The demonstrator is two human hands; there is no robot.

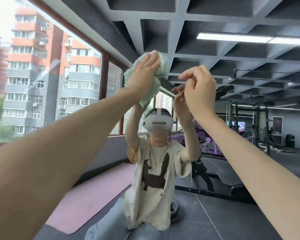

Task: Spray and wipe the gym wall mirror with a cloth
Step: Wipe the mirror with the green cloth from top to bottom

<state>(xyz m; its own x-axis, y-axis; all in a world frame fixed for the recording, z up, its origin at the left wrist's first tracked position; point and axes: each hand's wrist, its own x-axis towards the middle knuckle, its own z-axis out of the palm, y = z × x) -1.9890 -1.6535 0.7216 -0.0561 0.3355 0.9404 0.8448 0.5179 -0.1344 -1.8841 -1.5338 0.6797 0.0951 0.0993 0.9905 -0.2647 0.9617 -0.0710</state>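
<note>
Green cloth point(162, 66) half hidden, left hand point(144, 75) pressing it

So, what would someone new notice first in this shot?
First the two bare arms reaching up to the wall mirror: the left hand presses a crumpled green and white fluffy cloth against the glass, top centre. Beside it, the right hand is raised, fingers loosely curled, holding nothing. Below, the reflection shows the person in a white headset.

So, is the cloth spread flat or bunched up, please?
Bunched up: the cloth bulges in crumpled folds around the flat left hand.
</note>
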